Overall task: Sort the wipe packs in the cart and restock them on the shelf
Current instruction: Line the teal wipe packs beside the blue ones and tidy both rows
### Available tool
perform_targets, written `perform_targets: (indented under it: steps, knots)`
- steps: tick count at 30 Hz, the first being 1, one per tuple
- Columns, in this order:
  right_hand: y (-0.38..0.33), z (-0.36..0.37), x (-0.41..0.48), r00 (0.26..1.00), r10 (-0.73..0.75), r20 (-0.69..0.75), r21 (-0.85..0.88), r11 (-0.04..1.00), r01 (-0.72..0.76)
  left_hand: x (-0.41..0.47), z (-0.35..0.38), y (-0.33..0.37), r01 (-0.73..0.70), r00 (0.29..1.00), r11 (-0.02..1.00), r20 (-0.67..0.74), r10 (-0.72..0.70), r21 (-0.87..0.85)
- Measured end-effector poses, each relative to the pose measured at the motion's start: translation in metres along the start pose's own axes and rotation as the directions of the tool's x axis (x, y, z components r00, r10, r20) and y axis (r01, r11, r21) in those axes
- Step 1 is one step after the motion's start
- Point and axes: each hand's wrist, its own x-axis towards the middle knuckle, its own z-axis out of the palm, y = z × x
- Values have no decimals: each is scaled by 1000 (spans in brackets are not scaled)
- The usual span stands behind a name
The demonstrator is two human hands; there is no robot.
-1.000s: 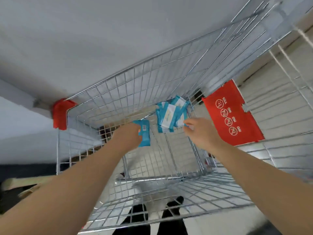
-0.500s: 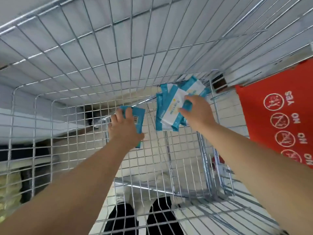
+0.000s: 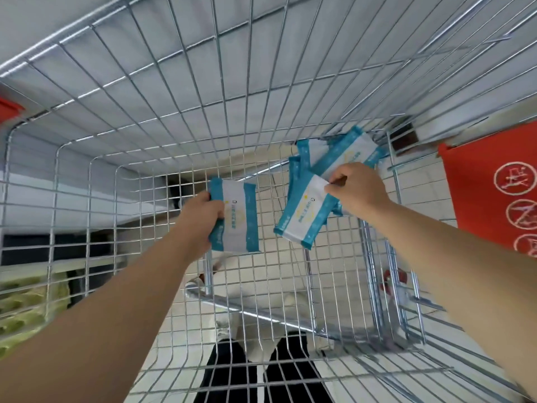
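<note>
The left grip [image 3: 203, 219] is now showing the printed white-and-teal front of its wipe pack [image 3: 238, 219], where half a second ago the barcode side was facing up and the fingers were covering most of it. The right grip [image 3: 357, 190], which was lying flat across the pile [image 3: 343, 155], is now pinching the upper edge of the top pack [image 3: 305, 216] between thumb and forefinger and peeling it clear, so its lower end is hanging toward the middle of the frame. The view is also sitting lower inside the cart [image 3: 145, 141], with the wire wall filling the upper half.

The left grip is clasping its pack along the left long edge, just left of centre. The rest of the packs are lying overlapped on the wire floor, right of centre and slightly above the middle, beside the red flap [image 3: 494, 184] at the right edge.

These packs are looking light, soft and flexible, with glossy film that is probably slippery. The sealed teal end strips are likely giving the firmest purchase. A pinch at one corner is probably letting a pack swing and slide, so clasping across the width seems safer, especially when several are being carried together.
</note>
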Motion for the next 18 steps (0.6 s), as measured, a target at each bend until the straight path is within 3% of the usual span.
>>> perform_targets:
  steps: [3, 7, 9, 11, 15, 18]
  knots:
    - [-3, 0, -7, 1000, -20, 13, 52, 998, 19, -2, 1, -3, 82, 995, 989, 72, -73, -124]
    - [-8, -4, -20, 990, 94, 109, 453, 881, -134, -2, 3, -7, 23, 995, 999, 95, -21, -26]
    - [-7, -6, -24, 978, 141, 155, 543, 815, -203, -4, 4, -6, -1, 996, 999, 92, 4, -41]
    - [-8, -9, -26, 970, 182, 161, 587, 773, -242, -2, 6, -6, -31, 996, 998, 86, 36, -57]
    - [-14, -15, -31, 959, 202, 200, 685, 671, -284, -4, 14, 0, -25, 988, 996, 153, 13, 80]
    - [-21, -8, -35, 953, 159, 258, 672, 679, -295, -3, 24, 6, -23, 965, 994, 262, -7, 111]
